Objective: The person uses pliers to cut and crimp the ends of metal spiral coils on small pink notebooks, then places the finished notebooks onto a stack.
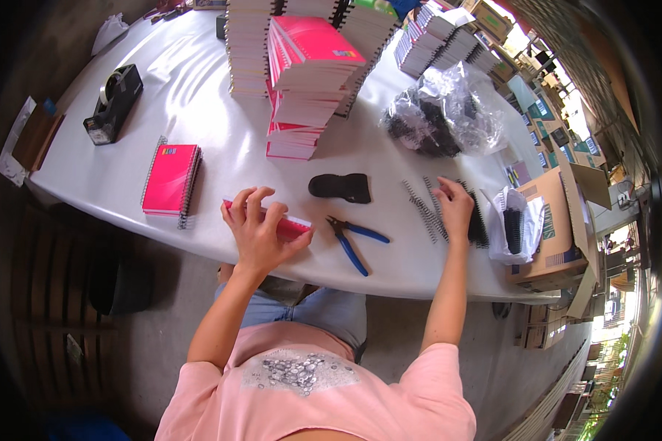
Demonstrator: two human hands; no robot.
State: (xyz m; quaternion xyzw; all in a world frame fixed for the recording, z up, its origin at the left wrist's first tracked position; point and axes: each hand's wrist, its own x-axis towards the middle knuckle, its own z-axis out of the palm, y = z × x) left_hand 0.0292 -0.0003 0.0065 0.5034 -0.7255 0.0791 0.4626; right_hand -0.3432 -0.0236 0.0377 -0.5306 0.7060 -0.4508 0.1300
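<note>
A pink-covered paper pad [293,229] is being clasped by the left hand [260,234], loose pressure risking slippage; the right hand's [456,203] pinch is unclear.

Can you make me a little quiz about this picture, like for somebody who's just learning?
1. True or false: the pliers have yellow handles.
2. Which is nearer the black coils: A) the left hand, or B) the right hand?
3. Fill in: the black tape ____ is to the left of the tall notebook stacks.

Key:
1. False; they're blue.
2. B.
3. Dispenser.
</note>
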